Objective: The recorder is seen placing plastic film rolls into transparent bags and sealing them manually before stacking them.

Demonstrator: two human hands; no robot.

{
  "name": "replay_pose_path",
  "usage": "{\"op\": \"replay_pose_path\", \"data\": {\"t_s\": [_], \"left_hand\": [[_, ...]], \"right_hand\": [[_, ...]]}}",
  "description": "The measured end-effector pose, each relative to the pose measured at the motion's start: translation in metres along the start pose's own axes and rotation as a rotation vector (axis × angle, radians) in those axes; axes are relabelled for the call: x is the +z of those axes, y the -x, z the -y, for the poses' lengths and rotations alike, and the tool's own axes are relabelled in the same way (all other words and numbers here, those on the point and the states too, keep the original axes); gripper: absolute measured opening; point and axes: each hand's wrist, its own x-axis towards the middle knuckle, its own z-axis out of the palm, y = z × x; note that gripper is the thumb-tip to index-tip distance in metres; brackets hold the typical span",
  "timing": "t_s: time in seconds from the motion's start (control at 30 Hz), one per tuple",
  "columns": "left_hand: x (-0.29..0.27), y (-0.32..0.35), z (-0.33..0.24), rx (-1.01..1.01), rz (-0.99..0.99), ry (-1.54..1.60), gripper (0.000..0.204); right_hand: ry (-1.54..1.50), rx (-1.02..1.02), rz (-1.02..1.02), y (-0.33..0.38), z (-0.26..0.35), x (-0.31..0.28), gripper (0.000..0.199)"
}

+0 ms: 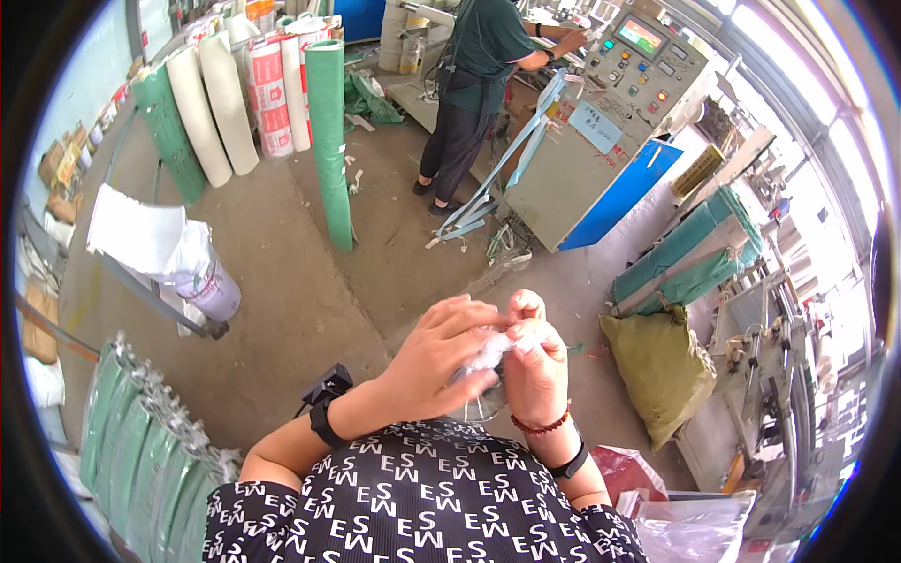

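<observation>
My left hand (443, 352) and my right hand (537, 361) meet in front of my chest, both pinching a small bunch of thin clear plastic film (496, 347). The film is crumpled between the fingertips, and a loose part of it hangs below the hands. My left wrist carries a black band with a small device, my right wrist a red bead bracelet and a black band.
Another person (474, 84) stands at a grey machine with a control panel (619, 103). Green and white material rolls (324, 131) stand on the concrete floor. A green sack (662, 366) lies right, green stacked bags (141, 450) left, a white roll on a rack (202, 277).
</observation>
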Motion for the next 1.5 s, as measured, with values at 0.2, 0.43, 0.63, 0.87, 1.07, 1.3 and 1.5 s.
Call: {"op": "replay_pose_path", "data": {"t_s": [0.2,0.43,0.63,0.87,1.07,1.3,1.5], "left_hand": [[-0.031,0.019,0.024,-0.004,0.015,-0.08,0.023],[-0.052,0.037,0.04,0.152,0.083,-0.128,0.018],[-0.039,0.038,0.042,0.229,0.028,-0.163,0.008],[-0.043,0.048,0.053,0.168,0.015,0.007,0.013],[-0.095,0.053,0.07,-0.088,-0.242,0.177,0.031],[-0.067,0.189,0.124,-0.943,-0.894,0.912,0.029],[0.153,0.355,0.195,-1.586,-1.527,1.643,0.065]], "right_hand": [[1.02,-0.181,0.144,-0.014,0.013,0.036,0.046],[1.728,0.066,0.485,-0.009,0.028,0.072,0.04],[1.801,0.581,0.994,-0.046,0.04,0.08,0.048],[1.509,1.361,1.149,-0.081,0.014,0.102,0.061],[2.111,0.168,1.404,-0.064,0.005,0.129,0.049],[2.043,-0.223,1.45,-0.105,-0.021,0.097,0.037],[1.71,-0.489,1.72,-0.13,-0.055,0.142,0.038]]}}
